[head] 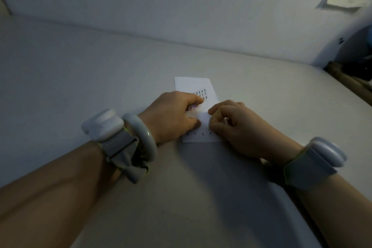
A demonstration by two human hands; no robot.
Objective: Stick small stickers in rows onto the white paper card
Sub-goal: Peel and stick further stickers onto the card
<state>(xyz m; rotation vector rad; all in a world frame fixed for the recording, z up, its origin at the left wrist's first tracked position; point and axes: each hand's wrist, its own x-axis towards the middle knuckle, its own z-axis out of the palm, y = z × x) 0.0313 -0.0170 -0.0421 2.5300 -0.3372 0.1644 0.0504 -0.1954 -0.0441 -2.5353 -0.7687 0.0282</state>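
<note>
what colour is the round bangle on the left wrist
The smooth round bangle looks pale grey-green, best seen in the head view, though the light is dim.

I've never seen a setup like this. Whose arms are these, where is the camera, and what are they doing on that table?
No machine here: a person works with bare hands. The one picture comes from a camera worn on the head, looking down. Each wrist carries a white strapped device; what it does, the picture doesn't show. On the grey table lies a white card with rows of small dark stickers. The left hand and right hand rest on it, fingers curled, seemingly pinching something tiny; that is too small to see.
</note>
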